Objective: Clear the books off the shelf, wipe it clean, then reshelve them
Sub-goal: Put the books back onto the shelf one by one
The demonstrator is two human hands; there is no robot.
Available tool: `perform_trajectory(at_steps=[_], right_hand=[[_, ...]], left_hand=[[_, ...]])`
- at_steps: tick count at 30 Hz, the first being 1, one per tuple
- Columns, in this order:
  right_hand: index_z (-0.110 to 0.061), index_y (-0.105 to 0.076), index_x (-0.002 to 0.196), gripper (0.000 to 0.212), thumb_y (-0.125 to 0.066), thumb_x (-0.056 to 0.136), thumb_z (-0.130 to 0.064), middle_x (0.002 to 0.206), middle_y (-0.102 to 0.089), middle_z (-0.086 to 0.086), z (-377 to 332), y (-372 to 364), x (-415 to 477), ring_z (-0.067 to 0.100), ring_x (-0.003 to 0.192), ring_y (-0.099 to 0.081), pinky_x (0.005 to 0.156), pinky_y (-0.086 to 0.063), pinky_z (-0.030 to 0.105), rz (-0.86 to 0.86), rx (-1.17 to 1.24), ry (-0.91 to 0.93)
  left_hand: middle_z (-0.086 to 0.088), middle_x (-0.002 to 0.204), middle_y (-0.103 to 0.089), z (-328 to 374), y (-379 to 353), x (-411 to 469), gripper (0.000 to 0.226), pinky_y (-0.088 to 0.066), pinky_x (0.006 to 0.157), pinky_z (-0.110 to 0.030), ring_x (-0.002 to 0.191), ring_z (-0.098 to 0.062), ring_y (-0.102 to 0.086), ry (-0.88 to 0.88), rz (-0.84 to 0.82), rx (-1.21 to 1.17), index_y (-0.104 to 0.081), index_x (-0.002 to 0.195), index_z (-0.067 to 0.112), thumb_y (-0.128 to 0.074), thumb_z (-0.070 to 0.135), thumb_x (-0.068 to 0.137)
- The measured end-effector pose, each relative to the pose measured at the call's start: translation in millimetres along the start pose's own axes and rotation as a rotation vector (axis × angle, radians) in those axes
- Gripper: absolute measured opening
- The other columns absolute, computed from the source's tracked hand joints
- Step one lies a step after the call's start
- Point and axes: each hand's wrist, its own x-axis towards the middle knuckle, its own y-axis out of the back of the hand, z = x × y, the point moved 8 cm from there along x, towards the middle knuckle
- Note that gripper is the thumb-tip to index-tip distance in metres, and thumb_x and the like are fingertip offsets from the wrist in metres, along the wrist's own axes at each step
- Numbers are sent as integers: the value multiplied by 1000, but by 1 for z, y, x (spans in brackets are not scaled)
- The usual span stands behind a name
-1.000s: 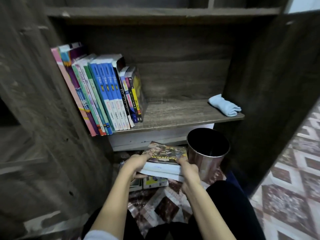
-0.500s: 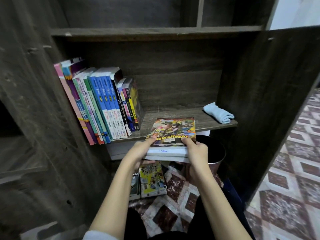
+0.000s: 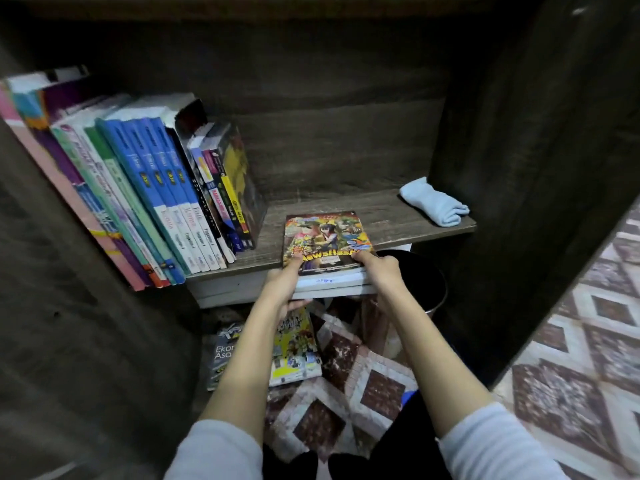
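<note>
Both hands hold a small stack of books [image 3: 327,242] with a colourful comic cover on top, its far half lying over the front edge of the wooden shelf [image 3: 388,216]. My left hand [image 3: 284,284] grips the stack's near left corner, thumb on the cover. My right hand [image 3: 379,271] grips the near right corner the same way. A row of books [image 3: 162,199] leans on the shelf's left side. A folded light blue cloth [image 3: 433,202] lies at the shelf's right end.
Two books [image 3: 294,344] lie on the patterned floor below the shelf. A dark metal bin [image 3: 426,282] stands under the shelf's right part, behind my right hand. Dark cabinet walls close in on both sides. My knees are at the bottom.
The stack has risen from the floor pile to shelf height and moved forward, so its far part now lies over the shelf's front edge. Both hands kept their hold.
</note>
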Motion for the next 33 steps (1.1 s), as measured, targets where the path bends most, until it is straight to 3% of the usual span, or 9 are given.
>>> perform_trajectory(at_steps=[2,6,10,15,19,22,26,31,33], right_hand=[[-6,-60,88,21,-68,82,-25,79,-61,6,3,0,14,23,74,-58,74,-48,35,-32,-41,-26],[-3,-57,118,49,-68,83,-36,118,-62,12,3,6,31,28,109,-57,80,-41,27,-8,-286,54],[-11,-34,141,69,-65,85,-39,141,-39,12,-25,16,12,27,130,-39,101,-35,35,53,-549,423],[-8,-40,139,69,-50,78,-37,143,-42,11,-61,-8,-44,25,135,-35,111,-29,38,-98,-750,939],[-6,-26,147,91,-61,70,-38,152,-26,18,-33,-42,-46,33,144,-16,117,-16,43,-231,-1170,1003],[-5,-26,147,88,-70,73,-28,148,-34,20,-19,-50,-37,37,141,-25,114,-22,45,-139,-1295,949],[-7,-56,127,57,-42,75,-26,122,-62,13,-25,-49,-31,35,116,-57,95,-48,45,66,-1257,995],[-11,-65,114,50,-35,77,-25,110,-68,8,-31,-47,-27,30,99,-65,85,-53,41,113,-1203,1024],[-12,-68,111,44,-39,78,-22,109,-69,6,-33,-47,-28,28,98,-66,81,-54,40,138,-1150,1072]], left_hand=[[-15,119,-59,-3,-7,7,54,-52,41,-21,91,-23,-61,11,-6,2,-49,126,3,-51,46,93],[-14,113,-59,-6,-15,21,51,-55,49,-24,92,-24,-61,20,21,-5,-47,122,4,-49,46,93],[-15,120,-60,-1,-16,33,54,-50,38,-21,87,-22,-61,28,11,-2,-50,127,5,-51,47,93],[-15,114,-61,2,-13,37,52,-49,38,-19,83,-22,-63,24,-10,-8,-48,128,6,-51,45,93],[-13,134,-51,3,-14,36,51,-50,41,-22,112,-27,-57,27,-32,-26,-47,134,13,-49,46,94],[-13,125,-56,6,-18,33,45,-51,42,-23,96,-21,-61,16,-33,-40,-48,130,14,-46,43,95],[-13,107,-60,10,-24,29,43,-48,45,-25,81,-20,-59,-14,-23,19,-49,128,13,-40,42,98],[-13,125,-55,17,-29,26,44,-40,49,-25,95,-24,-55,-53,-23,122,-46,133,16,-34,42,99],[-11,109,-58,22,-31,22,40,-39,50,-25,87,-23,-56,-64,-22,123,-47,130,17,-33,39,100]])
